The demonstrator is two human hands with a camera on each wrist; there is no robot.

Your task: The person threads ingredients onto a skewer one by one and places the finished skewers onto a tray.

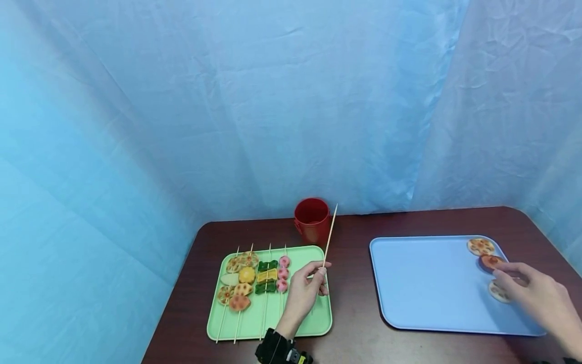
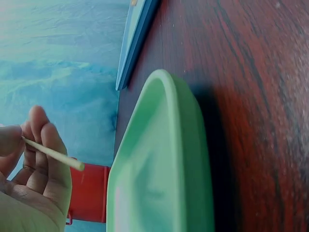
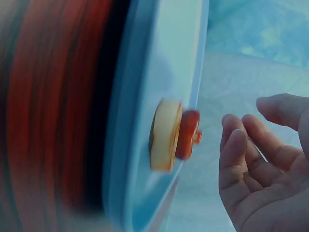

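Left hand (image 1: pixel 305 286) over the green tray (image 1: pixel 313 323), thumb and fingers pinched round a bare wooden skewer (image 1: pixel 329 235) slanting toward 1 o'clock, tip just beside the red cup (image 1: pixel 311 220). On the green tray, toward 9 o'clock of that hand, four loaded skewers (image 1: pixel 254 281) side by side: lotus-root slices, yellow and green pieces, pink rounds. Right hand (image 1: pixel 534 296) over the 3 o'clock edge of the blue tray (image 1: pixel 427 283), fingers loosely spread and relaxed in the wrist view, gripping nothing, fingertips by the reddish slice (image 1: pixel 491 262). Lotus slice (image 1: pixel 480 246) at 12 o'clock of that reddish one, touching it; a further pale slice (image 1: pixel 499 292) partly hidden beneath the fingers. Both trays and the cup on the dark bench (image 1: pixel 354 283), trays well apart.
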